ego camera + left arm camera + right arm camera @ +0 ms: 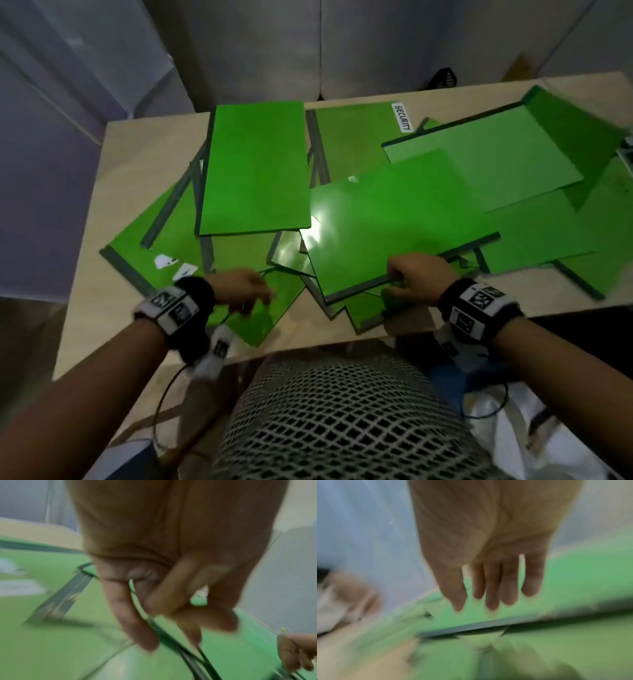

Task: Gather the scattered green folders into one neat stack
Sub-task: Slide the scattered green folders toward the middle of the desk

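Several green folders with dark grey spines lie scattered and overlapping on a light wooden table [144, 154]. My right hand [407, 277] [488, 595] is at the near spine edge of a large glossy folder [394, 219] [573, 581], its fingers straight over that folder. My left hand [246, 291] [164, 608] hovers over a smaller folder [270, 318] [51, 649] at the front edge. Its fingers hang loosely curled and blurred, with nothing plainly held. One folder [255, 171] lies on top at centre left. Another [349, 140] carries a white SECURITY label.
More folders [479, 161] spread to the table's right end. A folder with white labels [168, 262] lies at the front left. A black object [443, 78] shows behind the far edge. The table's front edge [308, 346] is close to my body.
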`<state>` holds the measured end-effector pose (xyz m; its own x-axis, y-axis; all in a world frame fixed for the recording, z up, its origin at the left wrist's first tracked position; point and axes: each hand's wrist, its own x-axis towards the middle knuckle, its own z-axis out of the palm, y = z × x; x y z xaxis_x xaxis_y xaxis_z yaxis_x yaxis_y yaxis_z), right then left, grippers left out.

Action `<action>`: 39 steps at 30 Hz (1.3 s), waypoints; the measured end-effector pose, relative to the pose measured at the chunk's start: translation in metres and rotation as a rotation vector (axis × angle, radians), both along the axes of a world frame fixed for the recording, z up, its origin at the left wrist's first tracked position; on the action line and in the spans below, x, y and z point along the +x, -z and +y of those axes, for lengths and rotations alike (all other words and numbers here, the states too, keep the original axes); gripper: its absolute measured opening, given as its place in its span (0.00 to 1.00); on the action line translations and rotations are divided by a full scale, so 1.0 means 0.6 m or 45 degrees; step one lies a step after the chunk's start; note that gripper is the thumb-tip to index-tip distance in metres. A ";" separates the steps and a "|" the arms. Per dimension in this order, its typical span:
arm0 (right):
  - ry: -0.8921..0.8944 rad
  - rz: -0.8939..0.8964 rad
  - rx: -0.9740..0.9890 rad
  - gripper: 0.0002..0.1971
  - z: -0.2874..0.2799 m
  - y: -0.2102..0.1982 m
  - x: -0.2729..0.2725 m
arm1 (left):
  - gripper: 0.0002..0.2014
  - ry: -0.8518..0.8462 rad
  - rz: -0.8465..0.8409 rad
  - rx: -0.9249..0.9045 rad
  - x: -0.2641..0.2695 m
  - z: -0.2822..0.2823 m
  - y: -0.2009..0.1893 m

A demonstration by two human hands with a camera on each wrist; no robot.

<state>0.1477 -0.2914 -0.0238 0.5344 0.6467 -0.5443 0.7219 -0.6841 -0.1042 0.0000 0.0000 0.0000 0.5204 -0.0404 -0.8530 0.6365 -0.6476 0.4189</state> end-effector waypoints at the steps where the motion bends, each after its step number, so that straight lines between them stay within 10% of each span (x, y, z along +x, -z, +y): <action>1: -0.011 -0.135 -0.012 0.23 0.008 0.007 0.009 | 0.12 -0.110 -0.277 0.168 0.026 0.013 0.009; 4: 0.028 -0.216 -0.267 0.48 0.019 0.038 0.033 | 0.30 -0.143 -0.708 0.699 0.096 0.039 0.023; 6: 0.139 -0.063 -0.334 0.55 0.022 0.056 0.045 | 0.42 0.129 -0.548 0.870 0.117 0.042 0.057; 9: 0.282 0.032 -0.263 0.52 0.028 0.066 0.045 | 0.42 0.266 -0.337 0.819 0.122 0.032 0.095; 16: 0.405 -0.065 -0.128 0.46 0.035 0.087 0.025 | 0.29 0.569 -0.624 0.637 0.078 -0.062 0.078; 20: 0.442 -0.086 0.003 0.38 0.047 0.071 0.042 | 0.22 0.042 -0.846 0.711 0.112 -0.021 0.075; 24: 0.681 -0.283 0.022 0.32 0.012 0.031 0.123 | 0.45 -0.769 -0.359 0.815 0.156 0.045 0.067; 32: 1.251 -0.085 -0.109 0.63 -0.063 0.044 0.253 | 0.59 -1.058 0.019 0.893 0.171 0.041 0.080; 39: 1.362 0.114 0.289 0.54 -0.093 0.061 0.267 | 0.73 -1.131 0.000 0.833 0.153 0.053 0.100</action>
<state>0.3081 -0.3472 -0.0604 0.8434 -0.0373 -0.5359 -0.2496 -0.9106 -0.3295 0.0915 0.0315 -0.0598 0.1401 0.8074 -0.5731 0.9852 -0.0561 0.1618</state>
